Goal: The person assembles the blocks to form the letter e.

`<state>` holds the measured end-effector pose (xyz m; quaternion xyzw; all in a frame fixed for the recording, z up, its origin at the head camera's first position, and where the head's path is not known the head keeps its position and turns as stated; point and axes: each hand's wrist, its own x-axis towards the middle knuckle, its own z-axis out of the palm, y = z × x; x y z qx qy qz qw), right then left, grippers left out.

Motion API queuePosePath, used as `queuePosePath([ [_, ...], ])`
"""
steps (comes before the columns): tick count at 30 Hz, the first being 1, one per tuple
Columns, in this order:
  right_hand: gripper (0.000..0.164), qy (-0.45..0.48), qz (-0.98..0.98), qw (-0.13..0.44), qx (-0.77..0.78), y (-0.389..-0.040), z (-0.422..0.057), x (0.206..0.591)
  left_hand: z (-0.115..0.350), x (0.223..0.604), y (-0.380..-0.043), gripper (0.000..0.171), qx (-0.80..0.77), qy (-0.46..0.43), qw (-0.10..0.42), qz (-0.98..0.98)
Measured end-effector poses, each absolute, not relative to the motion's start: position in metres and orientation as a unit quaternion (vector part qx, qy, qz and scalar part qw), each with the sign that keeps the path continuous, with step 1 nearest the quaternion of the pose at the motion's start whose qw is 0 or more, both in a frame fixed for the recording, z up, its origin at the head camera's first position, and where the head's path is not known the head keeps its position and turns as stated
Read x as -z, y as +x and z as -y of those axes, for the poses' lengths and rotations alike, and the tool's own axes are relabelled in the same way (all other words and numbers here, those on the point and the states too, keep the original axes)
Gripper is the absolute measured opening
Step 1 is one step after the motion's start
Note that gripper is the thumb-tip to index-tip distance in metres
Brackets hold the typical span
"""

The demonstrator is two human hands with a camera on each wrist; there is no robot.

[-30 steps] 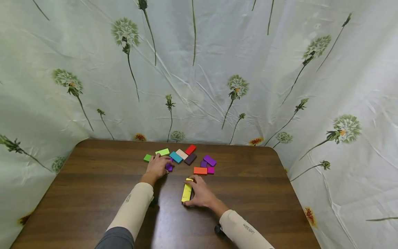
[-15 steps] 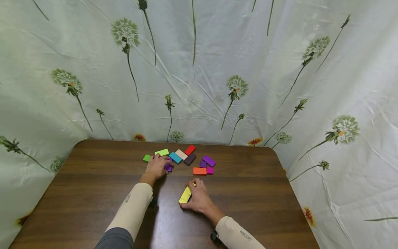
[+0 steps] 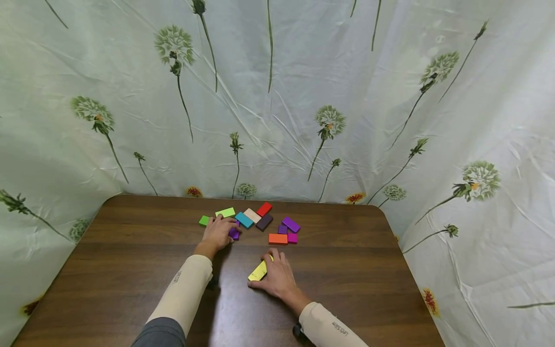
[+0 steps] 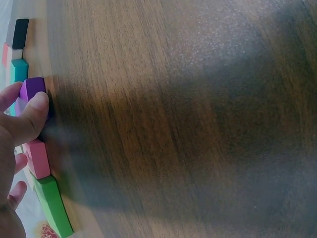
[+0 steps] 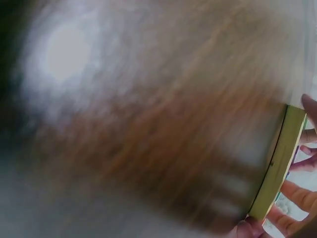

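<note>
My right hand [image 3: 279, 275] grips a long yellow block [image 3: 258, 272] by its two ends, thumb at the near end and fingertips at the far one. In the right wrist view the yellow block [image 5: 279, 161] spans from thumb to fingers, with a dark line along its lower edge. Farther off to the left, my left hand [image 3: 218, 232] pinches a purple block [image 3: 234, 233]. The left wrist view shows its thumb [image 4: 34, 111] against the near face of that purple block [image 4: 34, 88]. Beside it are a pink block [image 4: 38, 158] and a green block [image 4: 53, 206].
Along the back of the wooden table [image 3: 347, 274] lie lime [image 3: 225, 212], teal [image 3: 244, 220], beige [image 3: 252, 215], red [image 3: 264, 208] and dark [image 3: 264, 222] blocks. An orange block [image 3: 278, 239], a magenta block [image 3: 292, 238] and two purple ones cluster right of them. A floral curtain [image 3: 286, 120] hangs behind.
My right hand has turned the yellow block clockwise, from nearly lengthwise to a slant, and shifted it slightly toward me. The left hand stays at the purple block.
</note>
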<state>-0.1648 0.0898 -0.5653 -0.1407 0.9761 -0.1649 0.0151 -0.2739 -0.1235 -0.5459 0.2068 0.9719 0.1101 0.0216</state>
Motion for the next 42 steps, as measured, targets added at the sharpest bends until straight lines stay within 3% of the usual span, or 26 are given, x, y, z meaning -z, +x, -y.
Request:
queuePosePath([
  [6,0.073,-0.183,-0.968,0.048,0.167,-0.168,-0.098,0.558,0.124,0.546,-0.274,0.032,-0.112,0.209,0.022,-0.971],
  [11,0.051,-0.264,-0.944,0.075,0.183,-0.174,-0.109,0.553,0.125,0.548,-0.275,0.032,-0.106,0.21,0.018,-0.972],
  [17,0.032,-0.303,-0.932,0.056,0.189,-0.179,-0.118,0.555,0.124,0.548,-0.274,0.032,-0.105,0.206,0.021,-0.973],
  [42,0.032,-0.257,-0.942,0.057,0.206,-0.185,-0.113,0.556,0.123,0.545,-0.275,0.031,-0.102,0.201,0.038,-0.973],
])
